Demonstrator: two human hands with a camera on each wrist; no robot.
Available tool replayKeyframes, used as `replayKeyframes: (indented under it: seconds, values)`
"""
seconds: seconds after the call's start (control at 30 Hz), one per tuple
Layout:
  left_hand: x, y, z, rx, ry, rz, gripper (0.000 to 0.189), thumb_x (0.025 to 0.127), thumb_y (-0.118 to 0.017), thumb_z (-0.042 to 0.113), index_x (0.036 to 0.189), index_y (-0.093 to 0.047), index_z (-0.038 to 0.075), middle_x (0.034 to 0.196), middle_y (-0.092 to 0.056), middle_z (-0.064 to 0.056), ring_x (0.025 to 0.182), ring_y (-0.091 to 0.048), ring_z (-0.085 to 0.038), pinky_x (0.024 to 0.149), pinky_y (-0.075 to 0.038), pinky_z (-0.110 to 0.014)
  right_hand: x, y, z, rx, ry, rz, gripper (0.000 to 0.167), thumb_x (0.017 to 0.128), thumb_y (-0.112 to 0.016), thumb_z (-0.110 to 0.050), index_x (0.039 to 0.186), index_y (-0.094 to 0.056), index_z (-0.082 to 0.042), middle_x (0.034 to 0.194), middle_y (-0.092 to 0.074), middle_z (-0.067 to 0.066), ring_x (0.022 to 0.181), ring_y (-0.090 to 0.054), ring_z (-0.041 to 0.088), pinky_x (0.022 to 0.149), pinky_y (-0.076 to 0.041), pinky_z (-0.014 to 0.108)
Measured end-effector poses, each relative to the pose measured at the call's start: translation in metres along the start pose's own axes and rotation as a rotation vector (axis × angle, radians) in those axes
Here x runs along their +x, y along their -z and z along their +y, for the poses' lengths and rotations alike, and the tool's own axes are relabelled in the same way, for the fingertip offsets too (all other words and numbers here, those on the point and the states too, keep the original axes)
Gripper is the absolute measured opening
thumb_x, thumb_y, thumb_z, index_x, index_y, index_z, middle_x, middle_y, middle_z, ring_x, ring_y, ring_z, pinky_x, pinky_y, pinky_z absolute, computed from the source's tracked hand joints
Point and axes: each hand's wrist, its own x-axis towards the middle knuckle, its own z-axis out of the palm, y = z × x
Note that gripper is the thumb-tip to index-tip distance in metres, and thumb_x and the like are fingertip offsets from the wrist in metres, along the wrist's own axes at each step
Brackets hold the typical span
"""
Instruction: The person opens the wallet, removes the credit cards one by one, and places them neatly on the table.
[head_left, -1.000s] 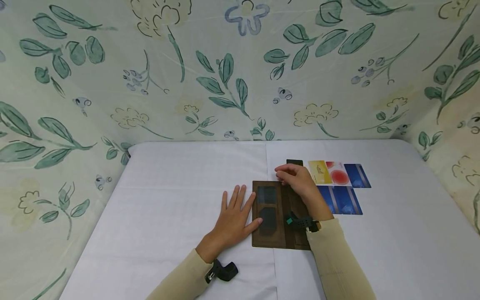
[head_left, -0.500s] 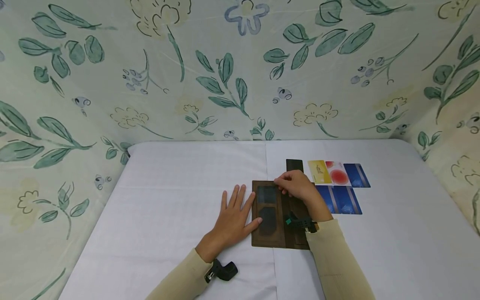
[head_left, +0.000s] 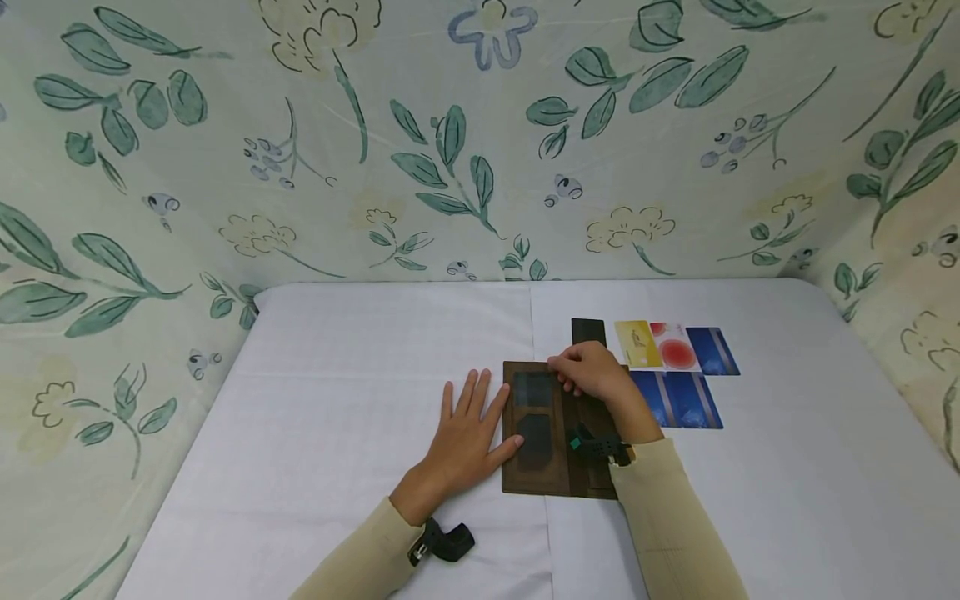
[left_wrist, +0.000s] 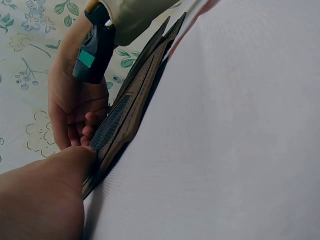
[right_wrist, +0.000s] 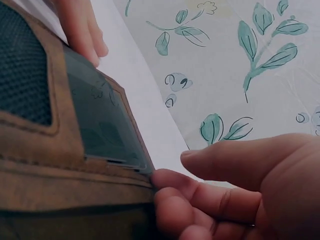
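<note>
An opened brown wallet (head_left: 566, 479) lies on the white cloth. My left hand (head_left: 459, 442) rests flat along its left edge, fingers spread and thumb over the wallet. At the wallet's top edge is my right hand (head_left: 592, 372), fingers loosely bent. In the right wrist view, its index fingertip (right_wrist: 172, 180) touches the corner by a clear plastic piece (right_wrist: 107, 120) in the upper pocket, while the thumb (right_wrist: 225, 155) stays apart. Below that pocket is a dark mesh window (head_left: 535, 442). My right forearm covers part of the wallet's right half.
Beyond the wallet, a black card or flap (head_left: 588, 331) shows behind my right hand. To the right lie a yellow card (head_left: 637, 343), a red-and-white card (head_left: 677, 350) and several blue cards (head_left: 693, 400). A floral curtain (head_left: 480, 242) hangs behind the table.
My right hand has come down from above the wallet's top edge to the upper pocket's corner, its fingers bending more. The left hand and the cards have stayed put.
</note>
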Motion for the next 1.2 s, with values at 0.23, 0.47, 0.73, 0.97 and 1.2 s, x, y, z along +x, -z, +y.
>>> replayKeyframes:
  seconds: [0.23, 0.47, 0.73, 0.97, 1.2]
  values:
    - [0.0, 0.0, 0.0, 0.0, -0.01, 0.008, 0.075, 0.096, -0.042, 0.058, 0.153, -0.028, 0.011, 0.159, -0.015, -0.02, 0.147, -0.008, -0.037, 0.111, -0.007, -0.063, 0.001, -0.004, 0.0, -0.047, -0.009, 0.016, 0.031, 0.096, -0.059, -0.027, 0.085, -0.071, 0.0, 0.066, -0.062, 0.006, 0.052, -0.056, 0.013, 0.05, -0.05, 0.027]
    - [-0.001, 0.0, -0.001, 0.008, -0.006, 0.003, 0.075, 0.097, -0.042, 0.058, 0.153, -0.028, 0.011, 0.159, -0.015, -0.02, 0.147, -0.008, -0.036, 0.111, -0.007, -0.063, 0.001, -0.006, -0.004, -0.047, -0.026, 0.008, 0.033, 0.095, -0.06, -0.029, 0.084, -0.07, 0.001, 0.067, -0.062, 0.007, 0.053, -0.057, 0.013, 0.051, -0.05, 0.027]
    - [-0.002, -0.002, -0.001, 0.017, -0.006, 0.016, 0.074, 0.097, -0.041, 0.058, 0.153, -0.029, 0.011, 0.158, -0.016, -0.02, 0.147, -0.009, -0.036, 0.111, -0.008, -0.063, -0.001, -0.009, -0.007, -0.061, -0.03, 0.021, 0.026, 0.089, -0.067, -0.026, 0.09, -0.069, 0.0, 0.068, -0.059, 0.007, 0.057, -0.055, 0.016, 0.053, -0.047, 0.028]
    - [-0.001, -0.003, 0.0, 0.03, -0.005, 0.017, 0.075, 0.096, -0.041, 0.059, 0.153, -0.029, 0.012, 0.158, -0.017, -0.019, 0.147, -0.009, -0.035, 0.111, -0.008, -0.063, -0.001, -0.012, -0.007, -0.123, -0.026, 0.076, 0.021, 0.088, -0.069, -0.023, 0.086, -0.071, -0.003, 0.084, -0.065, 0.009, 0.074, -0.056, 0.021, 0.062, -0.045, 0.031]
    - [0.0, -0.002, 0.001, 0.022, -0.004, 0.02, 0.075, 0.096, -0.042, 0.059, 0.153, -0.029, 0.012, 0.158, -0.017, -0.019, 0.147, -0.01, -0.036, 0.111, -0.008, -0.063, 0.001, -0.013, -0.008, -0.127, -0.039, 0.093, 0.019, 0.09, -0.066, -0.022, 0.086, -0.069, -0.003, 0.084, -0.063, 0.01, 0.078, -0.055, 0.023, 0.064, -0.043, 0.033]
